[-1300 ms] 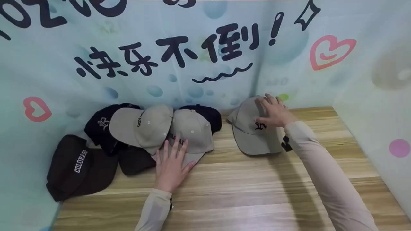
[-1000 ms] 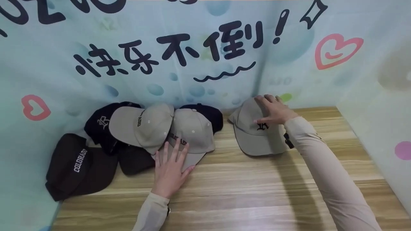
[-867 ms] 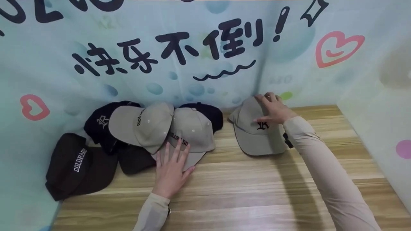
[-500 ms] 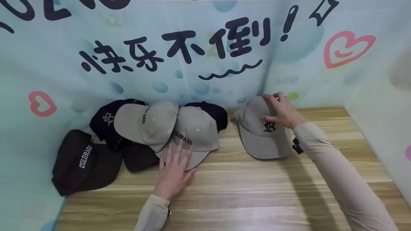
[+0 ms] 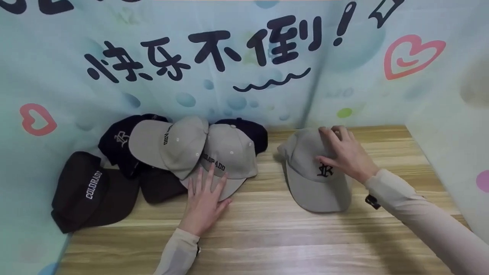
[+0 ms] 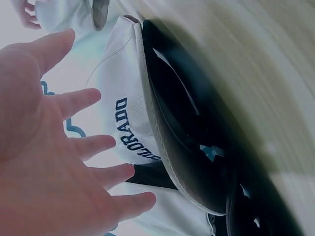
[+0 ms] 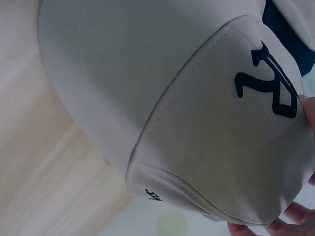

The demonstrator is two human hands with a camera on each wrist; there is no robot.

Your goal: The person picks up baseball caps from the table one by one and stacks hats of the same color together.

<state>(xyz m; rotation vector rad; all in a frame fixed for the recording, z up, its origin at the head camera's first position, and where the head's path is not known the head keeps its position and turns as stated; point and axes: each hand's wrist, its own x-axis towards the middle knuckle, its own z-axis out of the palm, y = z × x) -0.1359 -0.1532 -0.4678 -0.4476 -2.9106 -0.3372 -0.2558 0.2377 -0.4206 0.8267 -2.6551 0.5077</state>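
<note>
Grey R-lettered baseball cap [image 5: 308, 168] sits crown-up, brim toward six o'clock; at its nine, grey COLORADO baseball cap [image 5: 233, 151], brim toward seven.

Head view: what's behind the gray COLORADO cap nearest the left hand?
A dark navy cap shows past the top and right edge of the gray COLORADO cap. The rest is covered; any lettering and its brim direction can't be told.

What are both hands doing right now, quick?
Left hand: open and spread, holding nothing.
Right hand: holding the gray R cap by its crown.
</note>
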